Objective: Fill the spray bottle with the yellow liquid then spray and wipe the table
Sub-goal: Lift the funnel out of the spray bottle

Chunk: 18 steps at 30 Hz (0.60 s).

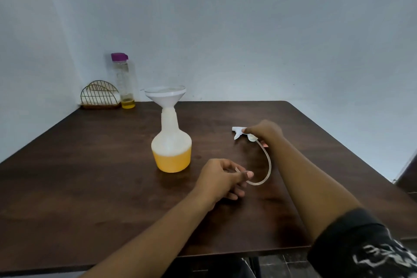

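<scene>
At the centre of the frame the spray bottle [171, 142] is seen standing upright on the dark wooden counter [90, 165], its neck topped by a white funnel [165, 95], and its lower part is filled with the yellow liquid [172, 161]. To the right of it, the white spray head [237, 132] is gripped by the right hand [264, 131], fingers curled over it from above, low over the counter, though contact with the surface cannot be judged. From the head a clear dip tube [269, 165] is seen curving down and back towards the lower centre, where its free end is pinched between thumb and fingers of the left hand [222, 178], just below and to the right of the bottle's base. A dark printed sleeve [361, 244] is caught at the lower right. In the upper left, against the pale wall, a tall clear bottle [125, 83] with a purple cap [119, 57] is seen standing, only a little yellow left at its bottom, and beside it, to its left, a gold wire rack [99, 96] is set on the counter's far corner.
</scene>
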### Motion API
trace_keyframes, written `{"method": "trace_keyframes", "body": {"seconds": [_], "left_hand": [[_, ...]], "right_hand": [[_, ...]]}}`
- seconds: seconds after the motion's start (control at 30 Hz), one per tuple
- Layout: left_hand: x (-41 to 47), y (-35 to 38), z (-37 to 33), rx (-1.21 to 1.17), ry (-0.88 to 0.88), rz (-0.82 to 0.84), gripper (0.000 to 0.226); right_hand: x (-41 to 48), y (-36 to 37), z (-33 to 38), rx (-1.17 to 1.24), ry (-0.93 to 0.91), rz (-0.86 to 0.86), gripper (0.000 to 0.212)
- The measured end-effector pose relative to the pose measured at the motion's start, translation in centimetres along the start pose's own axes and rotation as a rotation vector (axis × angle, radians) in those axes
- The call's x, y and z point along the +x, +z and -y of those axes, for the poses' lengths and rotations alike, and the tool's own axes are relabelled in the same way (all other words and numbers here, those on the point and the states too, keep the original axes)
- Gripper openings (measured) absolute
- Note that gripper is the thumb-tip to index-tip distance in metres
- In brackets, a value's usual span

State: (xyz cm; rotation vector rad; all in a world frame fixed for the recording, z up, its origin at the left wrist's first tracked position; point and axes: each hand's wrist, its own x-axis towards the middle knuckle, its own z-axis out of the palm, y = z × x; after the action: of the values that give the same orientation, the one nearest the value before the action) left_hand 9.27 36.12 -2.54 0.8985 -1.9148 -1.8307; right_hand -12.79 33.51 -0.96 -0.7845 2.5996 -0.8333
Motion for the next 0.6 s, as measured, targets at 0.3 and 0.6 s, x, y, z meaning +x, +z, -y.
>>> {"method": "trace_keyframes", "body": {"seconds": [0.3,0.6], "left_hand": [[-1.8,-2.1,-1.6,-0.294,-0.019,0.056,0.008],[-6.3,-6.1,-8.5,-0.420,0.196,0.076,0.026]], "right_hand": [[0.7,-2.6,1.0,0.580,0.036,0.045,0.026],[-5.6,-9.9,10.3,1.182,-0.254,0.259,0.016]]}}
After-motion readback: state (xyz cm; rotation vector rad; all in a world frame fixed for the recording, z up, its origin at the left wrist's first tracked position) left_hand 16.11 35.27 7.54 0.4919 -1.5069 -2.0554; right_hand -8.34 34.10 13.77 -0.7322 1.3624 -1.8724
